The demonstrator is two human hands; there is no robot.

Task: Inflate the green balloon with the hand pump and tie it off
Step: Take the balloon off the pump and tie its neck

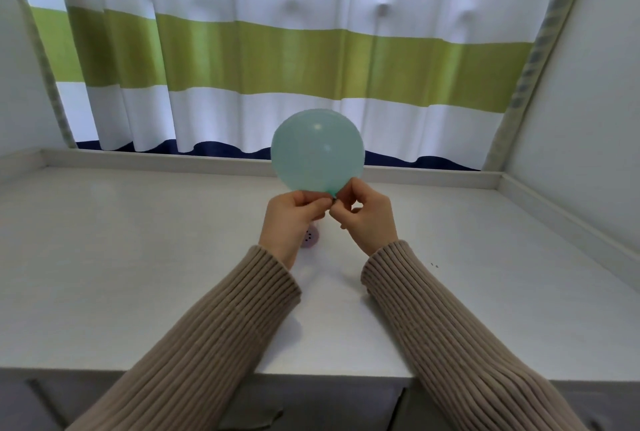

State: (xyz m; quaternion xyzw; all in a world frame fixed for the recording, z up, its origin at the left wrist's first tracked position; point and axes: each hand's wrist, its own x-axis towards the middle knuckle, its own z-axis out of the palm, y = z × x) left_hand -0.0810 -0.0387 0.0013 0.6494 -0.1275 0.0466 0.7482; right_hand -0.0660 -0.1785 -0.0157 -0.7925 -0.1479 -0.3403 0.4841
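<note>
Balloon (317,149), pale green and inflated, stands just above both hands, round end up and neck pointing down, its long axis roughly upright. Left hand (293,215) and right hand (367,215) pinch its neck between them, raised over the white surface (138,257). A small lilac object (310,236) peeks out beneath the left hand.

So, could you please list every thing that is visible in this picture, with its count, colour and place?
balloon: one, pale green, inflated, held up above the table, its neck pinched between both hands
small object: one, pinkish purple with dark dots, on the table behind the left hand, mostly hidden
table: one, white, with a raised rim at the back and right
curtain: one, white, green and navy stripes, behind the table
sleeves: two, beige ribbed, lower foreground
left hand: one, pinches the balloon neck
right hand: one, pinches the balloon neck
</note>
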